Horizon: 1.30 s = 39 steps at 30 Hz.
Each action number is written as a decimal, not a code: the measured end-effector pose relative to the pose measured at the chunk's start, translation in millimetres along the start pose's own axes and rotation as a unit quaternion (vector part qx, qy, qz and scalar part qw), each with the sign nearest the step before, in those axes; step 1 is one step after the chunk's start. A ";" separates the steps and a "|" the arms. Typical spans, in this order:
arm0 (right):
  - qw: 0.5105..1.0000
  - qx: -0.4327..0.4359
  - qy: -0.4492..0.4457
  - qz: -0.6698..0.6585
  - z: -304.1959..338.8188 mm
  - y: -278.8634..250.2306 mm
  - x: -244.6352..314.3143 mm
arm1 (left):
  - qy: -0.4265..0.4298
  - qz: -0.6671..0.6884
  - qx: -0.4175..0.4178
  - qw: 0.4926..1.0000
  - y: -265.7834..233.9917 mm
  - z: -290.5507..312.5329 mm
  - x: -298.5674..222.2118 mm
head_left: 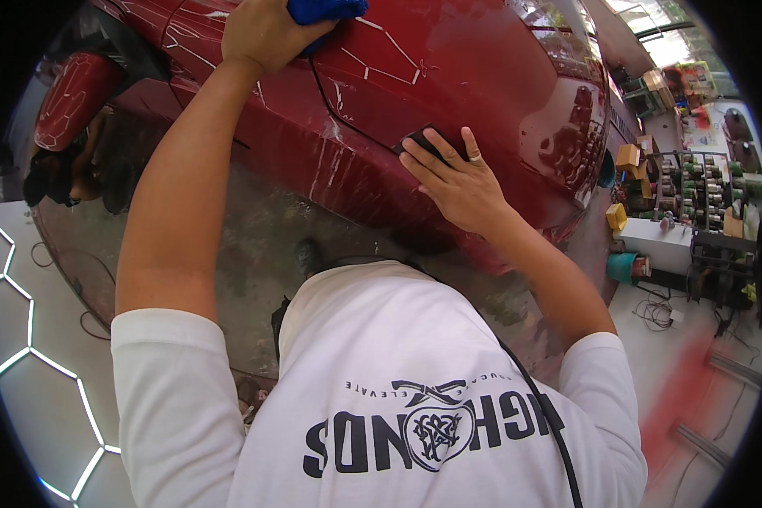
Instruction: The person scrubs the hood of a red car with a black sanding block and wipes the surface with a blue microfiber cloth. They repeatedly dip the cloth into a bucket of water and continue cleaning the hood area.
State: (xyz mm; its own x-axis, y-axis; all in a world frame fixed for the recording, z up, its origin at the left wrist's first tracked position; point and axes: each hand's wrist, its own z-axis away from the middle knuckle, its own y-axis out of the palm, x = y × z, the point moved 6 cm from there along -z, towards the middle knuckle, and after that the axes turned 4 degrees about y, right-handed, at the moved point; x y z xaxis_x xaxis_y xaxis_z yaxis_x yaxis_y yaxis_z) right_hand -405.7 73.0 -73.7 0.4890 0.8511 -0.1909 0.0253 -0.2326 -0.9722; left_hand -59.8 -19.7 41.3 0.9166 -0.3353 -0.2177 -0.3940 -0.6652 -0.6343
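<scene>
Both hands on red car panel [449, 76]: left hand [267, 34] gripping blue cloth [326, 10]; right hand [461, 182] flat, fingers spread, pressing black pad [423, 140] under fingertips.

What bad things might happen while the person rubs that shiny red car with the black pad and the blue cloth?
1. The left hand holds the soft blue cloth and the right hand presses the small black pad flat on the glossy red car body; trapped grit might scratch the paint.
2. The ring on a right finger sits close to the panel and could scrape it.
3. The thin black cord hanging over the white shirt might brush the car.
</scene>
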 end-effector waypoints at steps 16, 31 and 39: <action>0.999 0.006 0.042 0.029 -12.6 -7.3 9.3 | -0.018 0.005 0.017 1.000 -2.3 -1.6 2.3; 0.304 -0.450 0.612 -0.575 245.6 -27.6 66.8 | 0.326 0.158 0.261 0.895 81.2 19.9 -153.9; 0.197 -0.491 0.689 -0.495 321.3 7.7 81.9 | 0.369 0.200 0.295 0.858 172.6 23.6 -307.6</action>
State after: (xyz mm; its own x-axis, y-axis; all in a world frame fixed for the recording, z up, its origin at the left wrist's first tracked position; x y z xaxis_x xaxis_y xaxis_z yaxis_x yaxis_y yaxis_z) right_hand -645.6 292.1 -140.3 -0.4253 -0.0703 0.9023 0.5282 -0.8288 0.1844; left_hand -408.1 -15.7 -18.8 0.3376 -0.9344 -0.1134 -0.3643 -0.0186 -0.9311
